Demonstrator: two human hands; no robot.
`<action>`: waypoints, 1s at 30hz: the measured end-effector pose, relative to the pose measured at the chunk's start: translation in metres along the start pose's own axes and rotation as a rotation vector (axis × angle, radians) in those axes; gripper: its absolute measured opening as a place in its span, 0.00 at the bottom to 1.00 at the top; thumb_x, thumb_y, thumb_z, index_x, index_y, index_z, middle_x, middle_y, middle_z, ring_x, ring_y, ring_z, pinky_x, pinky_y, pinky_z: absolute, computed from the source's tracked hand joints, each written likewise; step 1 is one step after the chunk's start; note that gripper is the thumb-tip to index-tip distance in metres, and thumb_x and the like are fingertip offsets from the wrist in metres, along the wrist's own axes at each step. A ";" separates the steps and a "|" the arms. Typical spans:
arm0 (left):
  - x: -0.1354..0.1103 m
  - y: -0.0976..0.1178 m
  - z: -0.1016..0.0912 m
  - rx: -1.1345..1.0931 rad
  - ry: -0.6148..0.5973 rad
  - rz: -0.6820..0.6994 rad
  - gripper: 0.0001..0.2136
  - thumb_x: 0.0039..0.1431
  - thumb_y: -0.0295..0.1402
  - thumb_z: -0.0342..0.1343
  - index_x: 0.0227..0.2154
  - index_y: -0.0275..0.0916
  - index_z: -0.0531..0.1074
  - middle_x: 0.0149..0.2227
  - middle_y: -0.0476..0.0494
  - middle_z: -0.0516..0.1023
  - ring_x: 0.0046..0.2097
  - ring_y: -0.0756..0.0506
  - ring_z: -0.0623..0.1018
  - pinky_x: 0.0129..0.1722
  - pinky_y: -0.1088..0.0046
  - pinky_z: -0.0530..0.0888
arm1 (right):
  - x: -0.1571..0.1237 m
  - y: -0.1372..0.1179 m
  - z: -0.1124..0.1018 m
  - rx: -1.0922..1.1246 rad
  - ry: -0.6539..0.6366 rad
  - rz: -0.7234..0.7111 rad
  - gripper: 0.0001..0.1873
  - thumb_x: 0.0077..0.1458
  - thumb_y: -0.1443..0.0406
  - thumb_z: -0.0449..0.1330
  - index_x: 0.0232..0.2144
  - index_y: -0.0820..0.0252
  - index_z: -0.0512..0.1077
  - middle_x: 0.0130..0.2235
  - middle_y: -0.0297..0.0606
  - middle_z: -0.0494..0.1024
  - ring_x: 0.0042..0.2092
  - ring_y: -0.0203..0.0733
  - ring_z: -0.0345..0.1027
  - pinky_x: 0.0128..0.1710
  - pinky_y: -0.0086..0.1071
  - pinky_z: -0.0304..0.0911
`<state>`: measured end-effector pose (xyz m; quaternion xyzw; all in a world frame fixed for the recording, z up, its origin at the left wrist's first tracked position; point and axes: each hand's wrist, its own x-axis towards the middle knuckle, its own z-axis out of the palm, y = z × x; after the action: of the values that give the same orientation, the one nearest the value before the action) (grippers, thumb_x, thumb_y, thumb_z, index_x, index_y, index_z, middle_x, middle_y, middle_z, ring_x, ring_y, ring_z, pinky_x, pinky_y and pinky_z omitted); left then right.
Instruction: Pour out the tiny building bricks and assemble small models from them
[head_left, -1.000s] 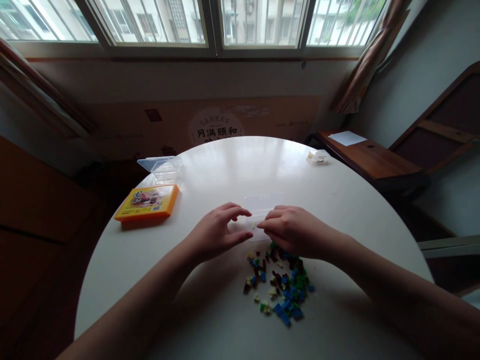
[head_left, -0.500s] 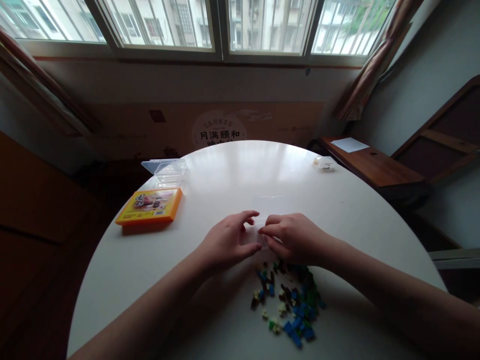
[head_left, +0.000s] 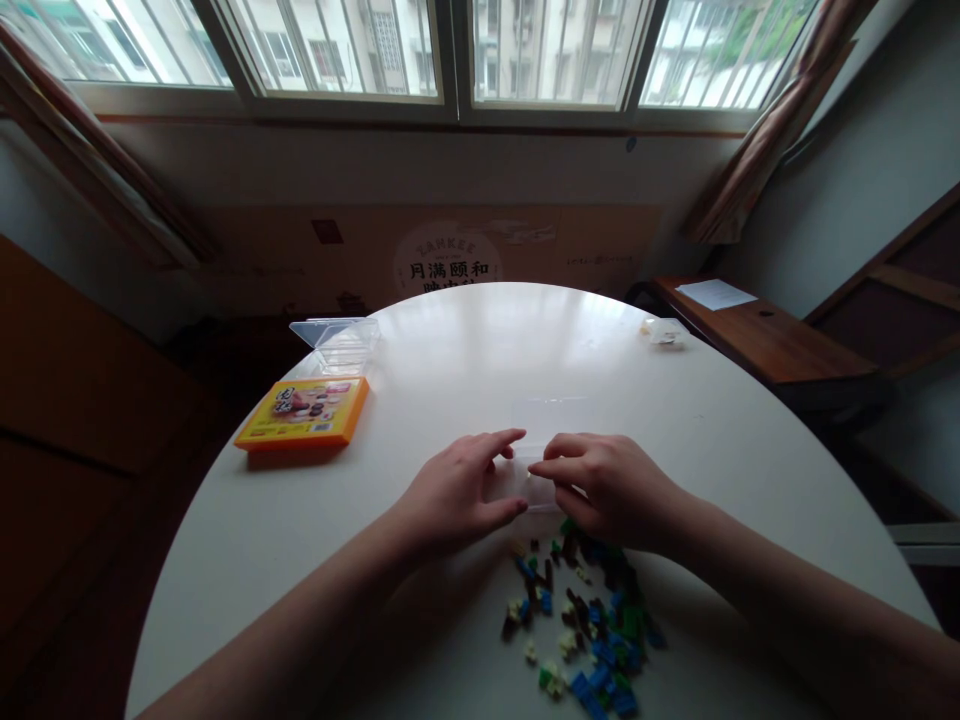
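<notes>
A small clear plastic box [head_left: 541, 496] lies on the white table between my hands, and its transparent lid [head_left: 555, 412] extends away behind it. My left hand [head_left: 469, 492] is at the box's left side, thumb and fingers spread with nothing between them. From the right, my right hand [head_left: 611, 487] reaches over the box with its index finger stretched out and the thumb apart below. A tiny pale speck [head_left: 529, 474] shows by that index fingertip; its kind is too small to tell. Just below the hands spreads a loose pile of small blue, green, brown and cream building bricks [head_left: 600, 650].
An orange and yellow box [head_left: 304, 412] sits at the table's left edge, with an open clear plastic case [head_left: 345, 345] behind it. A small whitish packet [head_left: 664, 332] lies at the far right. Beyond the round table [head_left: 420, 375] stands a wooden desk [head_left: 780, 335] holding paper.
My right hand has drawn slightly right, its fingers loosening from a pinch to a stretched index finger. My left hand keeps its spread pose. The whole view has shifted a little.
</notes>
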<state>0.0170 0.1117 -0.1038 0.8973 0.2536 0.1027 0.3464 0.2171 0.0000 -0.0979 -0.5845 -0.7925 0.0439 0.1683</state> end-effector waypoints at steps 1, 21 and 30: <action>0.000 0.000 0.000 -0.001 0.002 0.003 0.32 0.51 0.37 0.64 0.60 0.46 0.64 0.51 0.43 0.75 0.46 0.42 0.75 0.49 0.61 0.72 | 0.000 0.000 0.000 -0.005 -0.007 0.005 0.16 0.56 0.69 0.55 0.43 0.54 0.78 0.40 0.35 0.79 0.36 0.38 0.70 0.32 0.30 0.59; 0.000 0.002 0.000 0.012 0.002 -0.001 0.32 0.50 0.37 0.65 0.60 0.45 0.64 0.50 0.42 0.76 0.47 0.41 0.75 0.50 0.59 0.72 | -0.001 0.000 0.001 0.017 -0.023 0.041 0.16 0.55 0.68 0.55 0.41 0.51 0.79 0.40 0.32 0.79 0.37 0.37 0.71 0.33 0.31 0.58; -0.001 0.004 -0.001 0.034 0.009 0.015 0.31 0.51 0.37 0.64 0.59 0.44 0.65 0.48 0.42 0.77 0.46 0.41 0.76 0.50 0.59 0.73 | 0.000 0.000 0.001 0.017 -0.032 0.063 0.15 0.55 0.67 0.55 0.41 0.50 0.80 0.39 0.33 0.79 0.37 0.37 0.71 0.34 0.31 0.59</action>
<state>0.0176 0.1096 -0.0999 0.9044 0.2502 0.1049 0.3294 0.2171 0.0001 -0.0992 -0.6068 -0.7760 0.0652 0.1592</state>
